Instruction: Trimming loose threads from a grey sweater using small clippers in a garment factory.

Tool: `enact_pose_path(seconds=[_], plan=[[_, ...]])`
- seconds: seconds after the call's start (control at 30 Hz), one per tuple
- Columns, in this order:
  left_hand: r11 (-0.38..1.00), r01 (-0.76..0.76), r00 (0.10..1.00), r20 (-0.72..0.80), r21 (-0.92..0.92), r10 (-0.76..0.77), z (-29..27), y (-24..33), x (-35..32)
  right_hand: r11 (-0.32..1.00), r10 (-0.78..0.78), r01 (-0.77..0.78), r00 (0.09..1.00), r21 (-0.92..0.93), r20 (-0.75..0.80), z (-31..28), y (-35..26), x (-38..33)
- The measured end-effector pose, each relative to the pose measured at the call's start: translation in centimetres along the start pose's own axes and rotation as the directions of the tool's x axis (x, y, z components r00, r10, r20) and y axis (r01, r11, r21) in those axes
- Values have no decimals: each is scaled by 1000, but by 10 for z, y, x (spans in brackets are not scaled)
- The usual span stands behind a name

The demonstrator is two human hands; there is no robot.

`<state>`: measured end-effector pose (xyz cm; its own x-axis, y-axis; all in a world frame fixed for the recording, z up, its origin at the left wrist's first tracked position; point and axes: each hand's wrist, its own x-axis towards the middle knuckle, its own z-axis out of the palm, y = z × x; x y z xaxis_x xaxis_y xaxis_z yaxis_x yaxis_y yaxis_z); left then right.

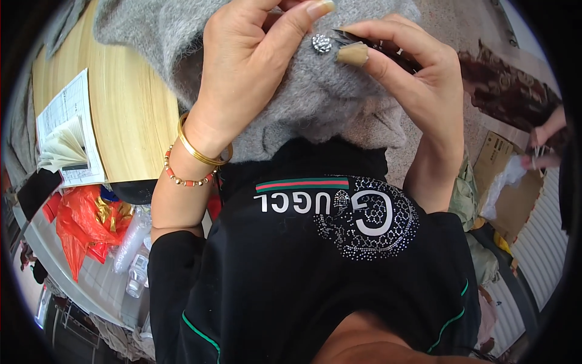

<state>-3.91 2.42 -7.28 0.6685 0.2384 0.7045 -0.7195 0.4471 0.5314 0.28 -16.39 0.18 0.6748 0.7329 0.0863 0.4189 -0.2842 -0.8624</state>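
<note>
A grey fuzzy knit garment [315, 91] is spread before me at the top of the view. On it sits a round, sparkling silver button [322, 43]. My left hand [251, 67] is just left of the button, thumb and fingers closed in a pinch at the upper edge; what they grip is hidden. My right hand [418, 67], tan tape around its thumb tip, holds dark thread snips [347, 37] with the pointed blades right beside the button. Most of the snips' handle is covered by my fingers.
A wooden tabletop [127, 97] at left bears a printed sheet [91, 136] and an open notepad [65, 144]. Below it are red plastic bags [85, 221] and a clear bottle [137, 276]. At right, another person's hands [542, 145] are near an open cardboard box [509, 200].
</note>
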Motion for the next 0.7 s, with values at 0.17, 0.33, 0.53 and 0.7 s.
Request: enact_pose_path(seconds=[0.17, 0.33, 0.53, 0.7], plan=[[515, 673, 732, -380, 530, -566, 39, 61, 22, 998, -30, 30, 1000, 58, 1, -8, 7, -1], [549, 674, 736, -381, 495, -560, 35, 58, 17, 998, -62, 62, 998, -6, 16, -8, -2, 8], [668, 471, 875, -207, 577, -437, 11, 46, 0, 982, -181, 185, 979, -36, 90, -13, 3, 10], [658, 455, 880, -191, 600, -434, 12, 46, 0, 979, -183, 190, 979, -74, 90, -12, -3, 10]])
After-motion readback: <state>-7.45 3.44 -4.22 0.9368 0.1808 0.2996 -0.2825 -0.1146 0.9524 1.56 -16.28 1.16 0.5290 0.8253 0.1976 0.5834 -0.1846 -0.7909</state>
